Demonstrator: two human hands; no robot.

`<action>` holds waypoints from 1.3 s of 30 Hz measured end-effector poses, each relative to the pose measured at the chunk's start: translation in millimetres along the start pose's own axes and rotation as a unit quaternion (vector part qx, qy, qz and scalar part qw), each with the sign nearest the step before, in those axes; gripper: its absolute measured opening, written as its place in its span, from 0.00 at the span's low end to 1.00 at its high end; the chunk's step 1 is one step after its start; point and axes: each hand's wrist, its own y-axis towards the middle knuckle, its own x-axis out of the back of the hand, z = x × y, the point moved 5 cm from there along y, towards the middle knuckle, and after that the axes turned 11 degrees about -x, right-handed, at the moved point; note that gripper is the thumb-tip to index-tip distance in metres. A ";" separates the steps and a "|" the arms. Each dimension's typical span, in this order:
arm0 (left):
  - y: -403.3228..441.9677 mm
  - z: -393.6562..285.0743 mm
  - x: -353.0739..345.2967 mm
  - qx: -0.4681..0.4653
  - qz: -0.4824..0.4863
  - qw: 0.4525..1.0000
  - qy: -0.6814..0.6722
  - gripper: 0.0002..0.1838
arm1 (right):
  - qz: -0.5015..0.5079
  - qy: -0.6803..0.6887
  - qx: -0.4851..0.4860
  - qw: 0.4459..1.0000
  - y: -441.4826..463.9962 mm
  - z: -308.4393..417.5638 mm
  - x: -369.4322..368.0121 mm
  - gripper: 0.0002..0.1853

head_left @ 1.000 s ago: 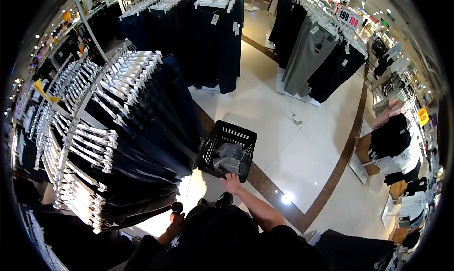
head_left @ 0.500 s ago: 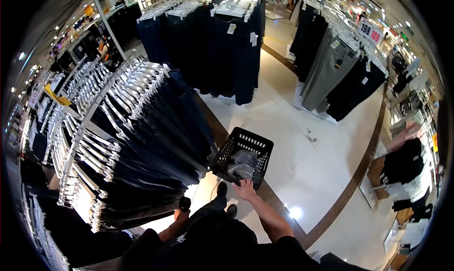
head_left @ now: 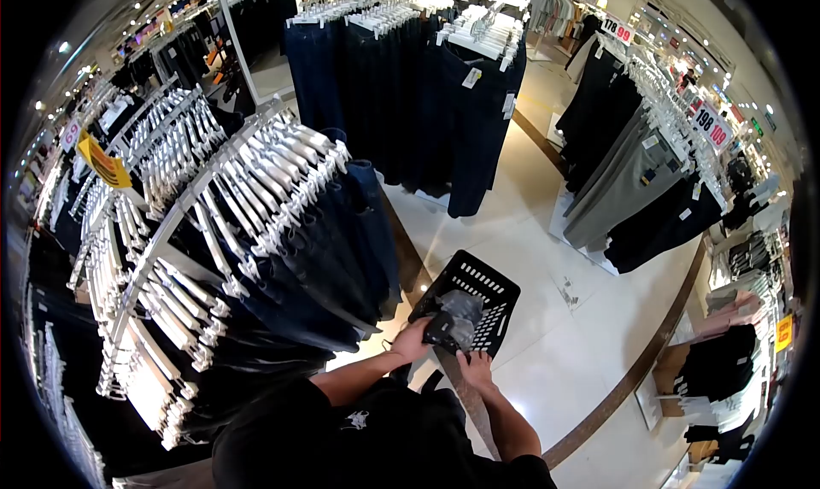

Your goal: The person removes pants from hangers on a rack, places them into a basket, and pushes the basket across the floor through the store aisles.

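Note:
A black plastic basket (head_left: 498,294) with slotted walls is in front of my body, above the tiled floor. Clear crumpled plastic (head_left: 462,308) lies inside it. My right hand (head_left: 475,368) is closed on the basket's near rim. Over the basket's left side, my left hand (head_left: 412,339) holds a small black device (head_left: 438,327), close against the plastic. What the device is cannot be made out. Dark jeans (head_left: 367,224) hang just left of the basket on white hangers (head_left: 282,173).
Racks of dark trousers (head_left: 461,122) stand ahead, and grey and black trousers (head_left: 619,181) hang at the right. Yellow price signs (head_left: 104,161) top some racks. Folded and hanging clothes (head_left: 722,361) line the far right. White floor tiles (head_left: 547,361) carry a brown curved band.
My left hand has moved from beside my body up and right to the basket, with the black device in it. The view has shifted, so the racks and basket appear lower and farther right.

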 end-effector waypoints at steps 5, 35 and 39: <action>35.5 20.0 -38.6 0.037 0.138 0.989 0.046 0.34 | -0.058 0.040 0.012 0.997 22.0 -4.6 11.4 0.32; 217.4 23.0 -89.3 0.183 0.019 0.981 0.056 0.32 | 0.008 0.000 0.007 1.000 222.7 -47.8 87.2 0.36; 258.8 45.9 -94.5 0.155 0.033 0.985 0.065 0.30 | 0.000 0.006 0.009 1.000 259.7 -36.9 104.1 0.36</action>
